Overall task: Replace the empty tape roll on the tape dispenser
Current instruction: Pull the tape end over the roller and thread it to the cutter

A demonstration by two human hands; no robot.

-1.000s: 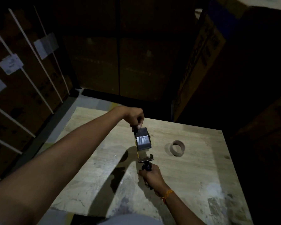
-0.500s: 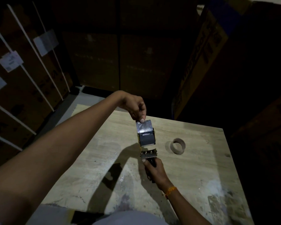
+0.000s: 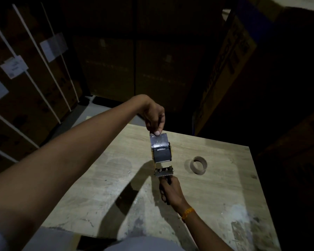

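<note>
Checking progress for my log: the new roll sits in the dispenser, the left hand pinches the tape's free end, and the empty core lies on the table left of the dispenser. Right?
Not quite. In the head view the empty core lies on the table to the right of the dispenser, not left. The rest holds: the left hand pinches the tape's free end.

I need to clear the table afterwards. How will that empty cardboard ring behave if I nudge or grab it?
The cardboard ring looks like a thin, hollow core, so it is probably very light. It seems to sit tilted on the table, so a nudge may make it slide or roll. Its thin wall would likely squash under a hard pinch.
</note>
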